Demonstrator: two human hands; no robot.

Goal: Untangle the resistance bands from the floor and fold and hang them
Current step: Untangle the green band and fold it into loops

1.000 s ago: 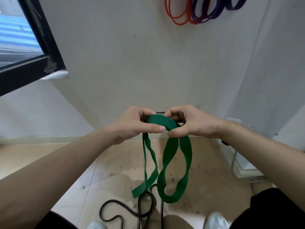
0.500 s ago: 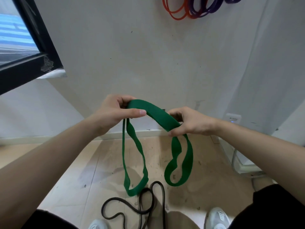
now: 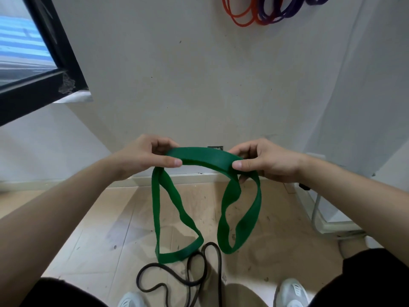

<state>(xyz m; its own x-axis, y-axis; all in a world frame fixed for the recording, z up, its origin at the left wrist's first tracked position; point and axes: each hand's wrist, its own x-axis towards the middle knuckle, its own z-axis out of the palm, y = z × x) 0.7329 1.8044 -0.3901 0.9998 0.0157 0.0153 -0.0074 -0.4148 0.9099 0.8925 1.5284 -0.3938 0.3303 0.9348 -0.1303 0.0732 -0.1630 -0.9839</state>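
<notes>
Head view: both your hands are on the green band (image 3: 199, 155), held up in front of the wall (image 3: 199, 85), above the floor (image 3: 106, 220).
- Left hand (image 3: 146, 156): pinching the band's left end of the top span, thumb on the near face, fingers curled behind.
- Right hand (image 3: 265, 160): same pinch on the right end, thumb on the near edge, fingers wrapped behind.
- Between the hands the band runs as a flat, slightly arched span, apparently two layers thick.
- One loop hangs below each hand. Both are twisted, and the left one hangs lower.
- Black band (image 3: 219, 275) lies in loose loops on the floor, between your shoes (image 3: 290, 291). Can't tell if the left green loop touches it.
- Red band (image 3: 242, 25) and purple bands (image 3: 315, 1) hang high on the wall, top right.
- Window frame (image 3: 55, 41) at upper left.
</notes>
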